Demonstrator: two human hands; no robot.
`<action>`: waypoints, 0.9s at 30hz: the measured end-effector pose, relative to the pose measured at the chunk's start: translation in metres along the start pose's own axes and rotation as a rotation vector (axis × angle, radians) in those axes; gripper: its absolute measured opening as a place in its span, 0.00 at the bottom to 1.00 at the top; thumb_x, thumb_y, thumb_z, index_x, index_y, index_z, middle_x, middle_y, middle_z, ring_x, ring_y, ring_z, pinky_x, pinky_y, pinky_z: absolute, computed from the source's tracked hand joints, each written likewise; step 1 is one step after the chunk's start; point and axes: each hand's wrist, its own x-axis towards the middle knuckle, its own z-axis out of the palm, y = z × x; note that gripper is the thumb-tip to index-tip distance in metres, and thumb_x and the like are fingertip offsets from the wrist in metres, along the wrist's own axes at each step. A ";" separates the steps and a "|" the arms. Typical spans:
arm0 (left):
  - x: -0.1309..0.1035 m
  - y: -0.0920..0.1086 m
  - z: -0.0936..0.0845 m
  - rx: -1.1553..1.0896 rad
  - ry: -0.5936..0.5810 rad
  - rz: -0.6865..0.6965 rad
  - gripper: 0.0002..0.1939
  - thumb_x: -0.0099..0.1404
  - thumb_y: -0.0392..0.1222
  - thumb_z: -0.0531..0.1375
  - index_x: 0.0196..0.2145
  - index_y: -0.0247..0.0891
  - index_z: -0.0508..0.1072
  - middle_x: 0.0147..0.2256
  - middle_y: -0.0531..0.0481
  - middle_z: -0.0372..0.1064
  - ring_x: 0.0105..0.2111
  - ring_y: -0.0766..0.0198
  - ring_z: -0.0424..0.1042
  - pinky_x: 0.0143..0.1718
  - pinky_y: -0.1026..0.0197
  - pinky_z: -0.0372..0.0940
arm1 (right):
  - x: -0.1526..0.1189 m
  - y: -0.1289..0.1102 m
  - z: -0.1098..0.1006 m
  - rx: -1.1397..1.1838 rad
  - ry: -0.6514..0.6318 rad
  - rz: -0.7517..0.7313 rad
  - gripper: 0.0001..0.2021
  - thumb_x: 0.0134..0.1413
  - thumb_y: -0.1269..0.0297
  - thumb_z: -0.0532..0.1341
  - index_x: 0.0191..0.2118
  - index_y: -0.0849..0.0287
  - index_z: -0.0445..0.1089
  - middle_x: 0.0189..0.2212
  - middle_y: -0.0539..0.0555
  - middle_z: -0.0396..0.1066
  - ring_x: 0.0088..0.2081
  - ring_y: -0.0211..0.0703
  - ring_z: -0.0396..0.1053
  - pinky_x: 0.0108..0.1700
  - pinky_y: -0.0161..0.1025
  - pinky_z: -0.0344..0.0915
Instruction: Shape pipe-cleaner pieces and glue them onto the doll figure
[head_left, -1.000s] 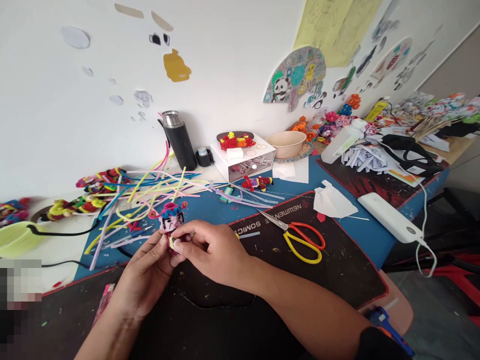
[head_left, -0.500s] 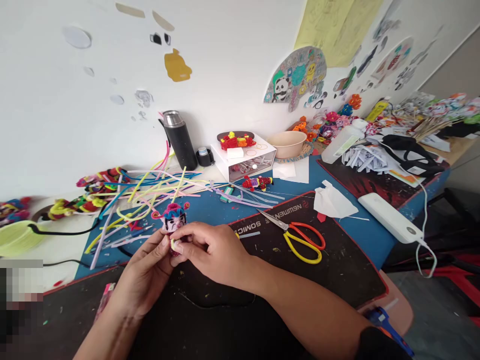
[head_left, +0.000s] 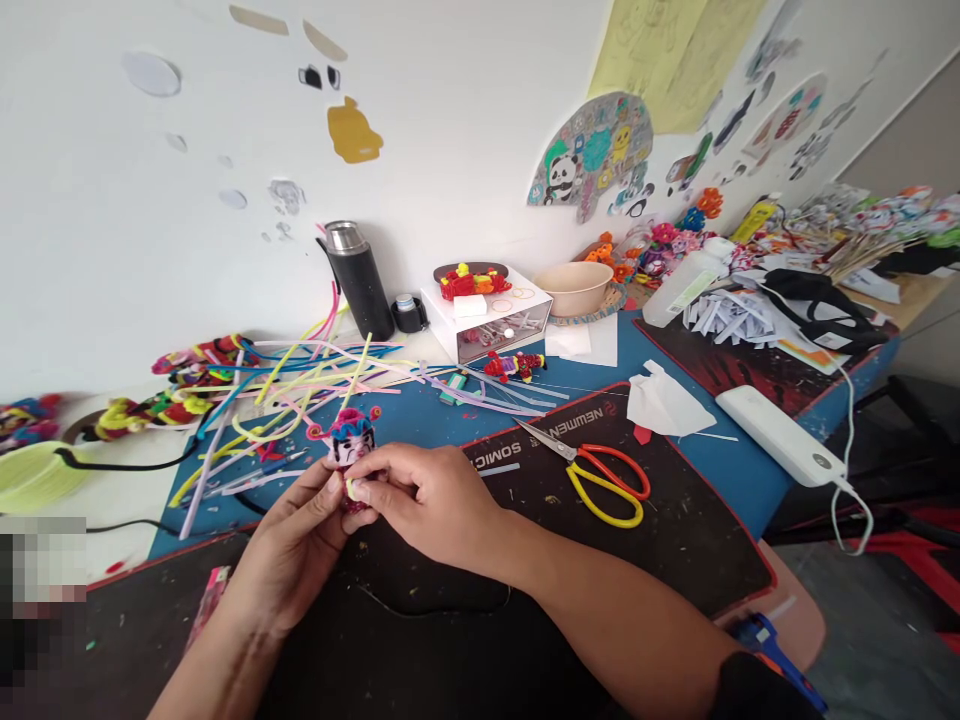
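A small pipe-cleaner doll [head_left: 350, 452] with a pink face, black painted brows and a pink-and-blue headpiece is held upright above the dark mat. My left hand [head_left: 300, 535] is closed around its lower body from the left. From the right, my right hand [head_left: 427, 495] pinches a small yellow piece [head_left: 350, 488] against the doll's front, thumb and forefinger together. Much of the doll's body is hidden behind my fingers. Scissors [head_left: 574, 460] with one red and one yellow handle lie open on the mat, right of my hands.
Loose pipe cleaners [head_left: 300, 385] spread across the blue table behind the doll. Farther back stand a black thermos [head_left: 360, 285], a white box [head_left: 487, 320] and a beige bowl [head_left: 574, 290]. Another doll [head_left: 514, 366] lies near the box. A white power strip [head_left: 780, 435] sits at the right.
The doll's head has turned and tilted slightly to the right. Both hands keep almost the same place, with the right fingers still at the yellow piece.
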 end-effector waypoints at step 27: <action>-0.003 0.002 0.007 0.030 0.015 0.004 0.28 0.37 0.42 0.89 0.36 0.38 0.88 0.36 0.49 0.86 0.30 0.60 0.84 0.31 0.62 0.84 | 0.000 0.001 0.001 0.032 0.005 0.037 0.06 0.70 0.62 0.69 0.46 0.56 0.84 0.26 0.46 0.79 0.25 0.36 0.70 0.33 0.34 0.62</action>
